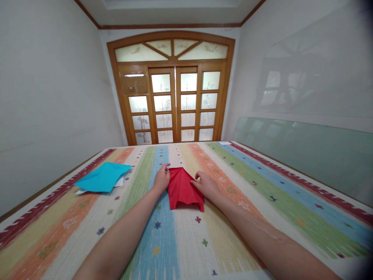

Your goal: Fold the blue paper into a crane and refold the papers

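A creased sheet of red paper stands partly raised in the middle of the table, with fold lines fanning out from its top and its near edge lifted off the cloth. My left hand grips its left edge near the top, thumb and fingers curled round it. On the opposite side my right hand pinches the right edge, with the thumb on the paper's face. Fingertips behind the paper are hidden.
To the left lies a creased blue sheet on top of white paper. A striped, patterned cloth covers the table. A small white piece is at the far edge. Wooden glazed doors stand beyond, and a pale green panel at right.
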Demonstrator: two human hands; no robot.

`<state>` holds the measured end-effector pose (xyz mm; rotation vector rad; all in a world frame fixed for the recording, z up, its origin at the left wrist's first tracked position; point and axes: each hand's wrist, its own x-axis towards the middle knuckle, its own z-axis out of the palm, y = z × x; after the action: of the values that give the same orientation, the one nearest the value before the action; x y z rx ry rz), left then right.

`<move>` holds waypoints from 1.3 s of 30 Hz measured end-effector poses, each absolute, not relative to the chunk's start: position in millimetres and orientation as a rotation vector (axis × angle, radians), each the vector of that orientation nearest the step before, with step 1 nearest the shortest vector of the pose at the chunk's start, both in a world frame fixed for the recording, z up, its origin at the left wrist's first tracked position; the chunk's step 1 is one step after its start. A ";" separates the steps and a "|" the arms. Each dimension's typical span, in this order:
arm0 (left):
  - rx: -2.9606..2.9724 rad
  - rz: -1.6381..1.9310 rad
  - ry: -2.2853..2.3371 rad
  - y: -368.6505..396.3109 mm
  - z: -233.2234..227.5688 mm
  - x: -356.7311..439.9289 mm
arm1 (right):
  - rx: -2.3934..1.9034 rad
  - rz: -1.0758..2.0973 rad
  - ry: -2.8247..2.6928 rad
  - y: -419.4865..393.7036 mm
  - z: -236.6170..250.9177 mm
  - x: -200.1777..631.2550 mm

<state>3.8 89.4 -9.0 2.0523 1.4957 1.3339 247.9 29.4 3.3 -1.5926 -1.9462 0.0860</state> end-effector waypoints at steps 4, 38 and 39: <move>2.055 1.327 1.482 88.5 -8.6 4.9 | -1.569 0.125 -1.954 31.0 2.2 248.5; 1.661 1.383 1.477 105.3 -3.1 -6.6 | -1.258 0.926 -1.237 58.4 -3.9 266.8; 1.652 1.374 1.459 105.2 -3.1 -6.7 | -1.247 0.947 -1.217 59.8 -5.2 267.5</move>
<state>-6.7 105.2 -3.1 1.6522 1.4585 1.3743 267.5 59.8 -5.2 -1.2469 -1.2166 0.9474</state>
